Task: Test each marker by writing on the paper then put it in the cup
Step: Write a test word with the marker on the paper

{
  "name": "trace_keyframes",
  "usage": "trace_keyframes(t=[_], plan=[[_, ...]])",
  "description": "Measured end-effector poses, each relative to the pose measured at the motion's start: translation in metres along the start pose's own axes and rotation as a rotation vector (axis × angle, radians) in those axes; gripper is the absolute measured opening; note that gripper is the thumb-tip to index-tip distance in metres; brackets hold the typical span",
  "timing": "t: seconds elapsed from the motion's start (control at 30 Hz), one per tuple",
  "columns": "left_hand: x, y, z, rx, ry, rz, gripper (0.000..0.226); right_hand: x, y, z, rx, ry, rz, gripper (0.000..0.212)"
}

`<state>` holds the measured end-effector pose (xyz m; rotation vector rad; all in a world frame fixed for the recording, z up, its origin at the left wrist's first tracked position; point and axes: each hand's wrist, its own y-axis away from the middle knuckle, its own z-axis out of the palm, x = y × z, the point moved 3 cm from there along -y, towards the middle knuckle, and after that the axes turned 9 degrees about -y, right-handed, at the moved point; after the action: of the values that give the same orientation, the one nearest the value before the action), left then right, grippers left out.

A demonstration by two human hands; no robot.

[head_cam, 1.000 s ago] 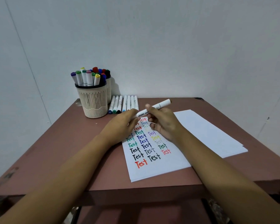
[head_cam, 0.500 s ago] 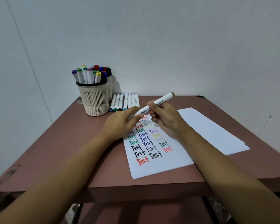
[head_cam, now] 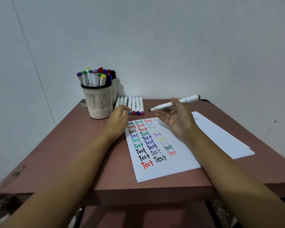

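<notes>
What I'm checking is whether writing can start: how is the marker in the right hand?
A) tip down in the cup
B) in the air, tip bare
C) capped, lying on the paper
B: the right hand holds the marker in the air, its dark tip bare.

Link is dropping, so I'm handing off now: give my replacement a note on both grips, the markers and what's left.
Right grip pinches an uncapped brown marker, held clear of the paper, not yet writing.
Left grip is curled beside the lying markers; contents unseen.
Done: many "Test" words written; markers stand in the cup.
Left: test this one, cup it, then the lying row.
</notes>
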<state>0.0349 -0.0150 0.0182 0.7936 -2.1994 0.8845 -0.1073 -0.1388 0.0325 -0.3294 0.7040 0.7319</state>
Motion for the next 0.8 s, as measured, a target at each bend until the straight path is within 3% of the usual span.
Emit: trace_keyframes(t=[0.17, 0.33, 0.57, 0.8], plan=[[-0.001, 0.001, 0.001, -0.074, -0.141, 0.05, 0.035, 0.0, 0.018, 0.021, -0.048, 0.309, -0.041, 0.015], [0.001, 0.005, 0.0, -0.09, -0.17, 0.061, 0.033, 0.007, 0.07, 0.034, -0.14, 0.398, 0.024, 0.017], [0.001, 0.006, -0.001, -0.096, -0.213, 0.055, 0.034, 0.027, 0.112, 0.015, -0.019, 0.749, -0.038, 0.036], [0.002, 0.008, -0.001, -0.098, -0.229, 0.06, 0.033, 0.034, 0.122, 0.021, -0.034, 0.912, -0.075, 0.032]])
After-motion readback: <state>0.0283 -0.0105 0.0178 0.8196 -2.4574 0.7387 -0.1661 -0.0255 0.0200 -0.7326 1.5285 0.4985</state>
